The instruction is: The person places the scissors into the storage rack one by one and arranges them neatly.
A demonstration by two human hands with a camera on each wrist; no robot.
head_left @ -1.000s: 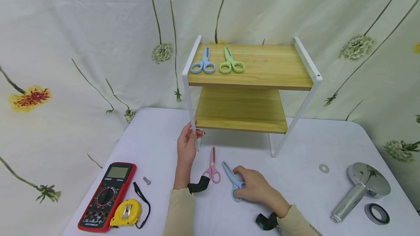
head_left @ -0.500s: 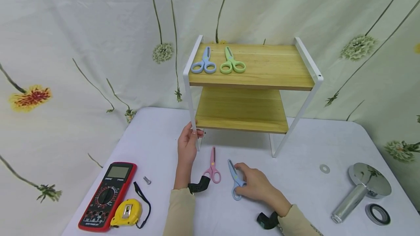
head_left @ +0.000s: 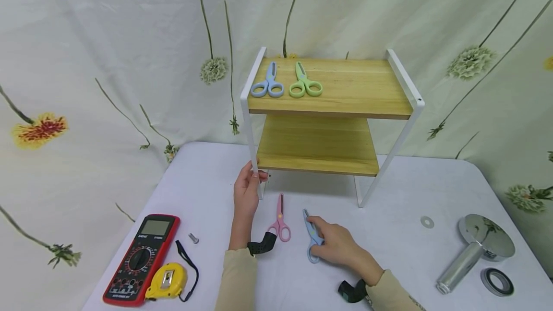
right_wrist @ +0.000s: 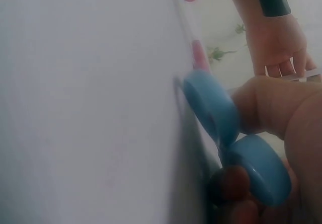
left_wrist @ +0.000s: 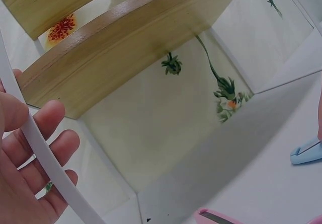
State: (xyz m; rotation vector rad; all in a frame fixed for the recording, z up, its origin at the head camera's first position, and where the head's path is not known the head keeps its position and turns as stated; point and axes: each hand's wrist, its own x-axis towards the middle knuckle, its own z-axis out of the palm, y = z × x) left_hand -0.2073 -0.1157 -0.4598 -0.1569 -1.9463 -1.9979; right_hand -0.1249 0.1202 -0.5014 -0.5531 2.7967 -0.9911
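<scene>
- Right hand (head_left: 339, 244): pinches the blue scissors (head_left: 313, 237) by the handle loops, thumb on one loop and fingers at the other. Whether the blade tip touches the table (head_left: 389, 224) cannot be told.
- Blue scissors: low over the table in front of the rack (head_left: 358, 85), blades directed toward it; the pink scissors (head_left: 280, 219) are near, to the left.
- Left hand (head_left: 246, 193): grips the rack's left front post (head_left: 249, 133) below the lower shelf (head_left: 319, 145), thumb on one side and fingers bent behind.
- Upper shelf: a second blue pair (head_left: 270, 78) lies at the left end, with the green scissors (head_left: 303, 80) just beside it; both have blades toward the back.
- Pink scissors: on the table by the left wrist, blades toward the rack, one loop partly hidden by the black wrist camera (head_left: 262, 244).
- Table, left: multimeter (head_left: 141, 258), yellow tape measure (head_left: 166, 281) with black strap, bolt (head_left: 193, 238).
- Table, right: washer (head_left: 424, 224), metal disc (head_left: 486, 236) with a tube, black ring (head_left: 486, 283).
- Background: flower-printed cloth (head_left: 164, 28).
</scene>
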